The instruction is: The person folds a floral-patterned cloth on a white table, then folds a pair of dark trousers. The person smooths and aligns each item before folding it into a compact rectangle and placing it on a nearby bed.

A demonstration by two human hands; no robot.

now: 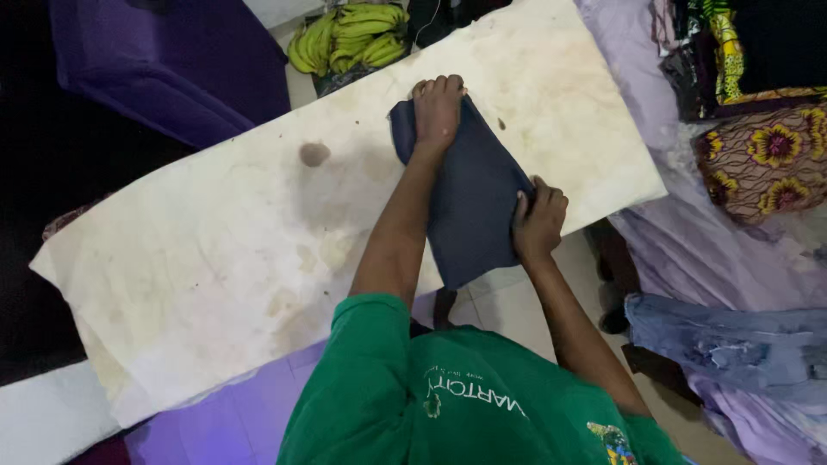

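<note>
Green sleeves (388,379) fill the bottom of the view, closest to the camera. Past them, the left hand (437,108) lies flat with its fingers spread, pressing down on the far end of a dark blue cloth (474,202). The right hand (538,222) is curled tight, pinching the cloth's edge. Folded and smooth, the cloth lies under both hands, and its near end hangs over the board's edge. Under the cloth is a long, stained white board (215,250). Beyond the left hand lie green bananas (349,39). Well off to the right of the right hand are bright patterned fabrics (767,155) and blue jeans (732,344).
</note>
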